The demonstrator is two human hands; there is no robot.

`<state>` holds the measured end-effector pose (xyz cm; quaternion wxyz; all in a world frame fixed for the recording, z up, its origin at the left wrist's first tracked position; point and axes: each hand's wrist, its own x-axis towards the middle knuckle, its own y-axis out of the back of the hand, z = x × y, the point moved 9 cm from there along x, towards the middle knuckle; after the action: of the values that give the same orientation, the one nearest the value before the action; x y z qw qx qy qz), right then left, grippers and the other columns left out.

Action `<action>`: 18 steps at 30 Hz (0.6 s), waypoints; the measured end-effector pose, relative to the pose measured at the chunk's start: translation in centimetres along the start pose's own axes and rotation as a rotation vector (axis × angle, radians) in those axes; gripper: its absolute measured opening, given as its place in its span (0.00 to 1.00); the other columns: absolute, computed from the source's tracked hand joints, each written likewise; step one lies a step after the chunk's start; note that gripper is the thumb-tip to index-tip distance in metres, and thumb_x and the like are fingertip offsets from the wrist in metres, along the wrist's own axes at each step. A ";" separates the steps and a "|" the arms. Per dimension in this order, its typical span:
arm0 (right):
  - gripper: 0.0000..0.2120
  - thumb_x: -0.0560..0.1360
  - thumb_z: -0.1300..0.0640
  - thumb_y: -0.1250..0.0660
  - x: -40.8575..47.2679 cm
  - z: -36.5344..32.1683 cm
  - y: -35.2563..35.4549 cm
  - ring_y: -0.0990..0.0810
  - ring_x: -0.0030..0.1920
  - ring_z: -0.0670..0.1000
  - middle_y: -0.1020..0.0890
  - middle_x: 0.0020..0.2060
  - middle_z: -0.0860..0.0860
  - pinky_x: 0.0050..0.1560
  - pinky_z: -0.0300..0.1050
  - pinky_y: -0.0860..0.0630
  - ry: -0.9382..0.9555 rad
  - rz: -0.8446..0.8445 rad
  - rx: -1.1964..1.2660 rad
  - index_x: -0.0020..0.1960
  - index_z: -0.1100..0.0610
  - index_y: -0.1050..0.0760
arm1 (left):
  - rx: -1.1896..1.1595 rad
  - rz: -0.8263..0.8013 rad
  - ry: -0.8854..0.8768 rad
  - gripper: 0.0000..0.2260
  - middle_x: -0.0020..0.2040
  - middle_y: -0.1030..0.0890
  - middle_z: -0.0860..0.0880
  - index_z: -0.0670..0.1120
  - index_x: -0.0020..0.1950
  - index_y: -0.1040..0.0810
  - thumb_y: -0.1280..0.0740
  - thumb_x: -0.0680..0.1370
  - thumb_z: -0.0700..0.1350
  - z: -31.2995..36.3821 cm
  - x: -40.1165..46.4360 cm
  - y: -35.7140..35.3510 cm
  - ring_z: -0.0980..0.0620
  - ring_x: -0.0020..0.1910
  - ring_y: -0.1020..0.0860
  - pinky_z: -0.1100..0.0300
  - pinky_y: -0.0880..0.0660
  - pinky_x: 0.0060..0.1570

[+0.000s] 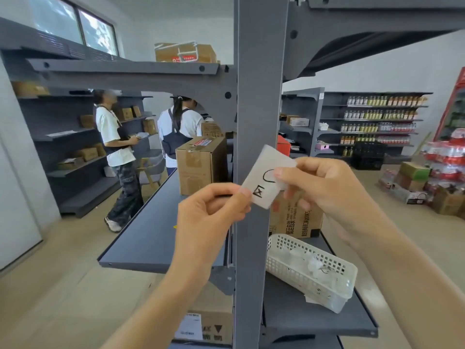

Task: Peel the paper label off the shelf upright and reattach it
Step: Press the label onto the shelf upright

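Note:
A white paper label (264,178) with black hand-drawn marks is held tilted in front of the grey shelf upright (260,96), which runs down the middle of the view. My left hand (214,207) pinches the label's lower left corner between thumb and forefinger. My right hand (324,187) grips its right side, the thumb pressed on the face over one mark. I cannot tell whether any part of the label touches the upright.
A white perforated basket (312,270) with paper scraps sits on the grey shelf (314,316) at lower right, behind it a cardboard box (297,220). Another box (201,165) stands on the left shelf (151,238). Two people (118,157) stand at far-left shelving.

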<state>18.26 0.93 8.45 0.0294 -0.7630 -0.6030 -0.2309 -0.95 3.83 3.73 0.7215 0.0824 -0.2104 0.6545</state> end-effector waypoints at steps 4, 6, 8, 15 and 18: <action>0.10 0.75 0.49 0.26 0.7 -0.7 -0.7 0.22 0.25 0.40 0.12 0.34 0.48 0.32 0.32 0.28 0.098 0.088 -0.133 0.41 0.55 0.15 | 0.138 0.014 0.039 0.02 0.37 0.13 0.54 0.52 0.41 0.14 0.25 0.74 0.48 -1.9 0.2 -0.2 0.59 0.36 0.17 0.69 0.24 0.38; 0.08 0.75 0.48 0.27 0.9 -0.8 -1.0 0.18 0.30 0.38 0.12 0.34 0.44 0.33 0.27 0.26 0.139 0.112 -0.218 0.41 0.51 0.15 | 0.163 0.050 0.038 0.03 0.35 0.14 0.57 0.53 0.41 0.14 0.25 0.74 0.50 -2.5 0.4 0.2 0.62 0.33 0.20 0.72 0.26 0.35; 0.06 0.75 0.48 0.27 1.1 -0.5 -1.1 0.18 0.32 0.36 0.13 0.34 0.43 0.34 0.26 0.27 0.163 0.135 -0.282 0.43 0.49 0.14 | 0.181 0.086 0.029 0.05 0.33 0.16 0.59 0.52 0.42 0.13 0.25 0.73 0.52 -2.9 0.6 0.6 0.64 0.33 0.20 0.74 0.27 0.34; 0.08 0.70 0.42 0.25 0.8 -0.5 -0.4 0.18 0.36 0.41 0.16 0.31 0.40 0.35 0.36 0.24 0.215 0.303 -0.482 0.38 0.45 0.16 | 0.260 0.120 0.021 0.08 0.31 0.17 0.61 0.51 0.40 0.14 0.24 0.72 0.54 -4.1 1.6 0.8 0.66 0.33 0.21 0.75 0.27 0.34; 0.08 0.70 0.40 0.26 0.7 -1.3 -0.6 0.20 0.32 0.40 0.18 0.28 0.40 0.33 0.38 0.27 0.257 0.352 -0.617 0.36 0.42 0.19 | 0.287 0.129 0.008 0.08 0.30 0.18 0.59 0.51 0.38 0.15 0.24 0.72 0.54 -4.3 2.0 0.6 0.64 0.31 0.22 0.74 0.27 0.34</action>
<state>17.42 1.27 9.71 -0.0870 -0.7929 -0.3561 -0.4868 -0.61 7.43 0.61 0.6595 0.1684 -0.1170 0.7232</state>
